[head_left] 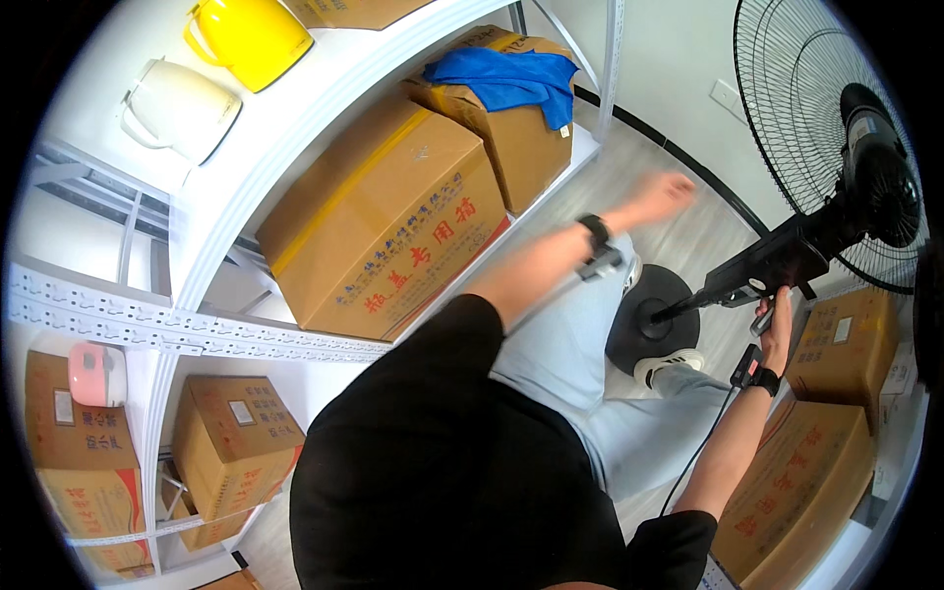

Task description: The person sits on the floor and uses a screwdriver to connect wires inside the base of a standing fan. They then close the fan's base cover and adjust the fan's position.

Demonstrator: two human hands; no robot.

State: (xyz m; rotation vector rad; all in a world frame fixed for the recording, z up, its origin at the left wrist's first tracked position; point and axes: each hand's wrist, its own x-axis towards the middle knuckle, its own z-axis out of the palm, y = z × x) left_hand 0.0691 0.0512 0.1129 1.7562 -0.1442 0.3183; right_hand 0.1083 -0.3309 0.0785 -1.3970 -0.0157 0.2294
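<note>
My left hand (669,197) is stretched forward over the floor, beyond the shelf's edge, and smeared by motion; its fingers cannot be made out. My right hand (777,329) is closed at the underside of the black control box of a standing fan (777,270). A small dark grey piece shows beside its fingers, too small to name. The fan leans across the right side, with its round black base (629,339) on the floor by my feet. Both wrists wear black straps with small devices; a cable runs from the right one.
At left, a white metal shelf (285,93) holds large cardboard boxes (393,216), a blue cloth (511,79), a yellow jug (251,39) and a cream jug (182,110). More cartons (801,492) stand at right. A pink-and-white item (98,374) sits lower left.
</note>
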